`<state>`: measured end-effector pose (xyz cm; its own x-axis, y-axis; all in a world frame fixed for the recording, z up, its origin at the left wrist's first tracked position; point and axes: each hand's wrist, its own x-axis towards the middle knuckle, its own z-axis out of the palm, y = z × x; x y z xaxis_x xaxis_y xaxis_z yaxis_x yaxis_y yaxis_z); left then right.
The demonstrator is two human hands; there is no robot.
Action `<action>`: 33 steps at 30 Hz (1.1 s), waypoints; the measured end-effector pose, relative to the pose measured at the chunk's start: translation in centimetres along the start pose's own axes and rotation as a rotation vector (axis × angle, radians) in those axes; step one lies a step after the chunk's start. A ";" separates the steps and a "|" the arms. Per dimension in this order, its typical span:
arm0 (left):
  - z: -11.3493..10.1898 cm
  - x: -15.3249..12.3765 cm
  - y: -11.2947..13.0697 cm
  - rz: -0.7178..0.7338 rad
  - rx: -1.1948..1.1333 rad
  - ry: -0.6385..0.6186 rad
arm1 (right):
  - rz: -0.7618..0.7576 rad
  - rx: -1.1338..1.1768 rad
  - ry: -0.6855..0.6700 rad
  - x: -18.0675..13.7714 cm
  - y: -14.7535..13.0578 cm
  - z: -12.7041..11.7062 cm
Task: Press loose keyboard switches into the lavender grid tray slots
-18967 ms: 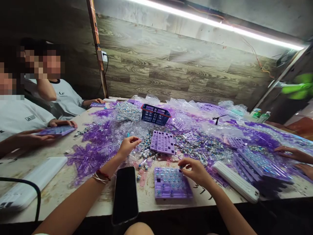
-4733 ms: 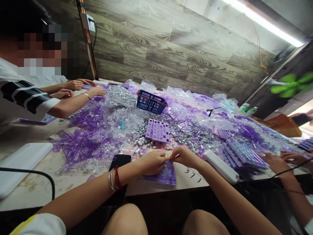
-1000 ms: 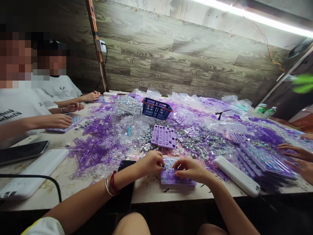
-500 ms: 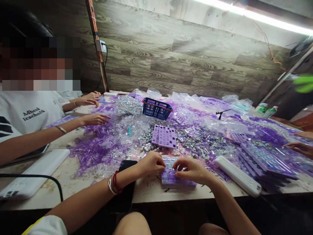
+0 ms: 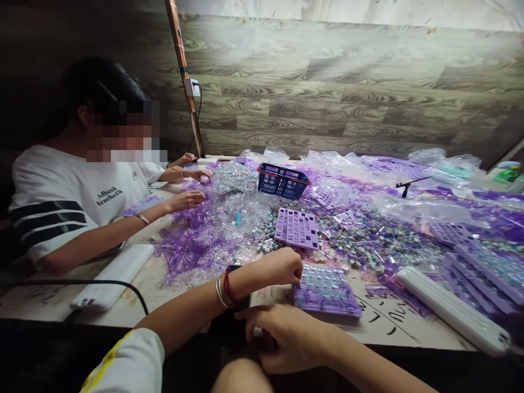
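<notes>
A purple keyboard case [image 5: 327, 303] with rows of clear and bluish switches lies flat near the table's front edge. My left hand [image 5: 278, 268], with a red cord and a bangle at the wrist, is closed at the case's left edge; its fingertips are turned away, so anything in them is hidden. Below and left of the case is my right hand [image 5: 286, 333], over my knee and the table edge, fingers bent but apart and holding nothing visible. A dark phone [image 5: 227, 327] is partly hidden behind my hands. Just behind the case rests a lilac plate [image 5: 297, 228] with square holes.
Loose switches [image 5: 352, 232] and purple clear parts [image 5: 184, 248] cover the table, with a blue basket [image 5: 282, 180] at the back. White power strips lie left [image 5: 114, 275] and right [image 5: 454, 311], beside stacked purple plates [image 5: 487, 273]. A co-worker's hands [image 5: 186, 201] reach in from the left.
My right hand has left the keyboard case and moved left and down toward my knee. My left hand stays at the case's left side. The view has turned left.
</notes>
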<state>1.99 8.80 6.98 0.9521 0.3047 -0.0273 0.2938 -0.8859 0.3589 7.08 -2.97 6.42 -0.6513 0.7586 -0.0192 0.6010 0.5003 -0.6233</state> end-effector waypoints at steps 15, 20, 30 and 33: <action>-2.8 1.4 1.5 0.093 0.291 -0.216 | 0.174 0.163 0.128 -3.3 1.2 -3.2; -3.8 2.0 2.7 0.069 0.403 -0.336 | 0.183 0.179 0.276 -5.4 1.6 -5.0; -3.8 3.2 3.3 0.204 0.496 -0.491 | 0.264 -0.039 0.405 -8.4 5.3 -6.1; -3.4 3.2 3.1 0.221 0.525 -0.474 | 0.308 -0.040 0.397 -9.0 5.8 -6.2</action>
<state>5.68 8.23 11.20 0.8935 0.0216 -0.4486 -0.0201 -0.9959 -0.0880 19.34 -4.27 7.84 -0.2193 0.9699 0.1059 0.7600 0.2379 -0.6048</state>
